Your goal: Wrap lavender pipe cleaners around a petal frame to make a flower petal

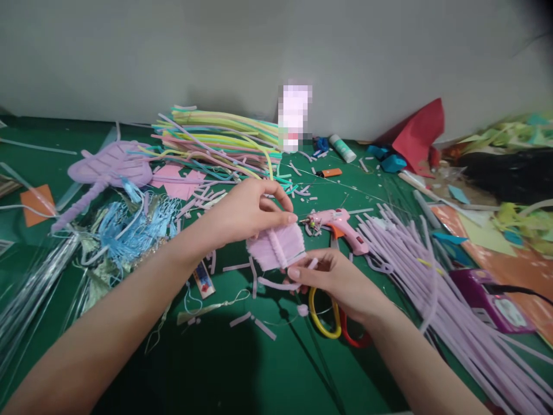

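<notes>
My left hand [248,214] pinches the top edge of a small lilac fuzzy panel [276,246] made of pipe cleaners laid side by side, held just above the green table [242,369]. My right hand [334,279] is closed below it, its fingers gripping a lilac pipe cleaner [279,283] that curves along the panel's lower edge. A thicker lilac rib runs down the panel's middle. Both hands meet at the centre of the view.
A pink glue gun [339,225] lies just behind the hands, scissors with yellow and red handles [330,323] under my right wrist. Lilac pipe cleaners [436,288] pile up at right, coloured ones [220,141] at the back, a finished lilac leaf shape [108,170] and blue tassels [129,225] at left.
</notes>
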`<act>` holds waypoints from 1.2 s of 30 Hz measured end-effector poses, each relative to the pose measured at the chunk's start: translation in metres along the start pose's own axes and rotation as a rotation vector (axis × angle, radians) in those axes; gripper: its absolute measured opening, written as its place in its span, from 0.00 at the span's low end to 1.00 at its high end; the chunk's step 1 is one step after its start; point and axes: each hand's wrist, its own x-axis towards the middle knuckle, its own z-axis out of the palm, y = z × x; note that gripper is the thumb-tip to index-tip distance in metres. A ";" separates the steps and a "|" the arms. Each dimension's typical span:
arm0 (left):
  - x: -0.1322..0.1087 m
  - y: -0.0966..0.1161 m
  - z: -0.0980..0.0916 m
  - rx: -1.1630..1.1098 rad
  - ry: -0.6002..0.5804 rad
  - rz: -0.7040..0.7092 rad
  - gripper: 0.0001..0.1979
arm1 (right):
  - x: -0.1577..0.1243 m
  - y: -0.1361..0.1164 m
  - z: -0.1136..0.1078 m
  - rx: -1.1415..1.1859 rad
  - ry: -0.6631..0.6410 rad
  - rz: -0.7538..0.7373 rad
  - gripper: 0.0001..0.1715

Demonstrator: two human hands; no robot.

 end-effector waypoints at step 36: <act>-0.008 -0.005 -0.014 0.349 -0.399 0.073 0.18 | -0.008 -0.014 0.009 -0.018 0.107 -0.073 0.14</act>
